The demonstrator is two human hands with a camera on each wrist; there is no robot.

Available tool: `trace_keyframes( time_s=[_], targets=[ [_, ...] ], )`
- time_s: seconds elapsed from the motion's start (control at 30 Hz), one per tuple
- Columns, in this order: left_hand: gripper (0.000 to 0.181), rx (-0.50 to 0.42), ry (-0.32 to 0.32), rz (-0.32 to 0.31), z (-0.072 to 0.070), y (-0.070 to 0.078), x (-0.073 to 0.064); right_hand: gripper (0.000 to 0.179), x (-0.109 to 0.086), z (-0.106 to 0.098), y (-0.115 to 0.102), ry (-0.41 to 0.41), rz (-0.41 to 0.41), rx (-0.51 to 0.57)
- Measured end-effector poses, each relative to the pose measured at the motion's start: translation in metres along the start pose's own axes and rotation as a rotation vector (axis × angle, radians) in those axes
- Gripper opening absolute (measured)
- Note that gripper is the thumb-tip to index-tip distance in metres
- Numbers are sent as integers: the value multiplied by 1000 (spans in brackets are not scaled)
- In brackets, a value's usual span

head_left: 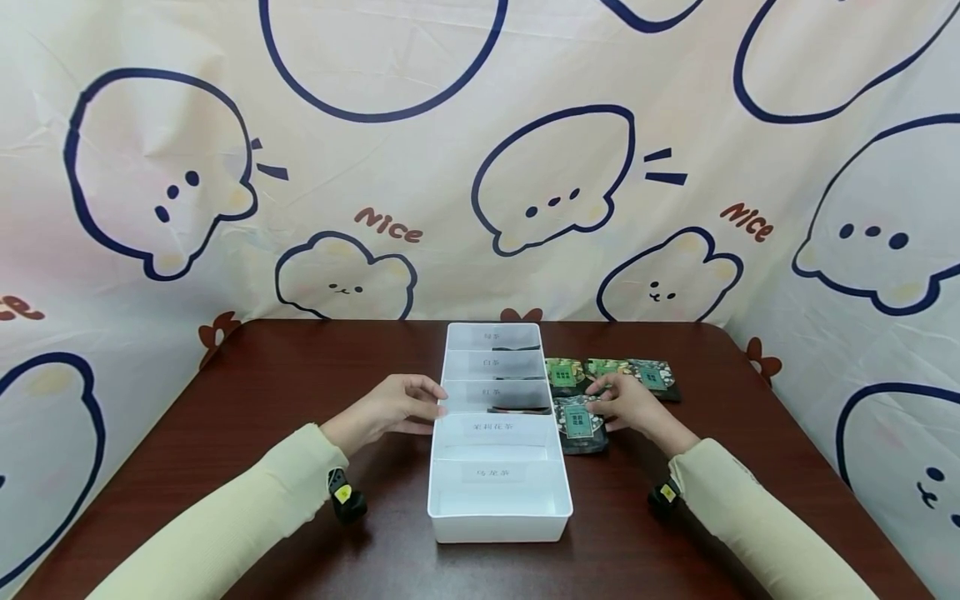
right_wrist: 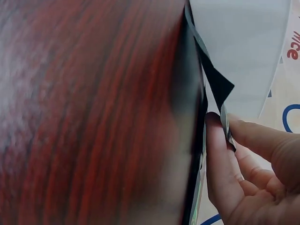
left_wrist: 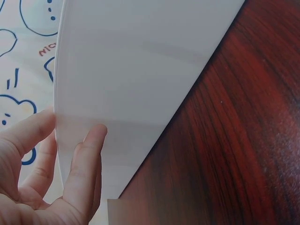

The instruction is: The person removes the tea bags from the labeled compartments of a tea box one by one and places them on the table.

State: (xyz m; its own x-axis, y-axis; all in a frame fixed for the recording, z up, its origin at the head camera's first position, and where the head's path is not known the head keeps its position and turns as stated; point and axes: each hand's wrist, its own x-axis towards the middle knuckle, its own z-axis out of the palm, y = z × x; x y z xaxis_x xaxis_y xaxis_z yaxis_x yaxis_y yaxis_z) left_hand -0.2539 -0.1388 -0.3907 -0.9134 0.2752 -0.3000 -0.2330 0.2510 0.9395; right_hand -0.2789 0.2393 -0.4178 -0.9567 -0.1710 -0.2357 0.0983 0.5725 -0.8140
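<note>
A long white divided box (head_left: 501,528) stands lengthwise before me, with dark packets showing in its three far compartments. My left hand (head_left: 393,406) is at the box's left side, fingers loosely extended; in the left wrist view, fingertips (left_wrist: 99,131) lie right at the side wall and rim. To the box's right, my right hand (head_left: 632,408) pinches the edge of a dark tea sachet (head_left: 578,427) with a teal label. The right wrist view shows that sachet's edge (right_wrist: 218,86) raised, with thumb and finger on either side of it.
Behind the held sachet lie several more flat sachets: a green one (head_left: 564,375), another green one (head_left: 606,367) and a dark one (head_left: 654,377). Printed labels mark the box's compartments. The brown table (head_left: 315,517) ends at a patterned cloth backdrop (head_left: 442,167).
</note>
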Motion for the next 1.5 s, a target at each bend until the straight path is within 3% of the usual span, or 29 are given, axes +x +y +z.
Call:
trace_keyframes(
  time_s=[0.73,1.5],
  targets=[
    [31,-4,-4,-2,0,-2,1,28,6,8,-1,35,104,-78],
    [32,-18,-10,3,0,0,-1,28,6,11,-1,26,125,-112]
  ],
)
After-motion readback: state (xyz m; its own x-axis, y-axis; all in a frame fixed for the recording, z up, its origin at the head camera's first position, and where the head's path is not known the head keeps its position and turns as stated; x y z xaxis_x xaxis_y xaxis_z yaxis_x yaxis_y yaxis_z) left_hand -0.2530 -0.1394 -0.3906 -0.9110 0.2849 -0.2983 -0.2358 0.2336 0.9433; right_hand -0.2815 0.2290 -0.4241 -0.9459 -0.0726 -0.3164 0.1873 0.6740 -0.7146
